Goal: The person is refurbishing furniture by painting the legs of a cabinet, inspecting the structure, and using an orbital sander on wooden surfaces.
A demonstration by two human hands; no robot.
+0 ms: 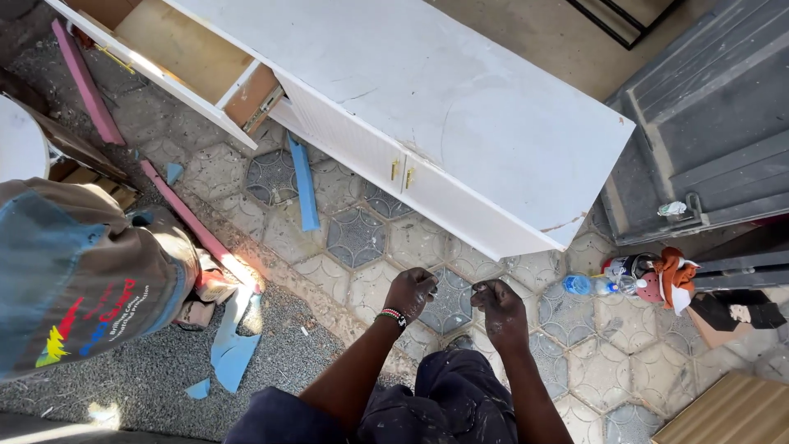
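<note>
White cabinet [427, 107] blocks ahead; paved floor [362, 247] between lies open.

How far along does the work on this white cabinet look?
Done: the white cabinet stands painted, with gold handles on its doors. In hand: the left hand and right hand are pinched together over something too small to tell. Left: one compartment shows bare wood and no door; blue scraps litter the ground.

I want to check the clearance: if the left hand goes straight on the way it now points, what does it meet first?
Probably the white wooden cabinet: the left hand points up-frame toward its door front with small brass knobs. Depth is unclear; it may pass lower, over the paving.
</note>
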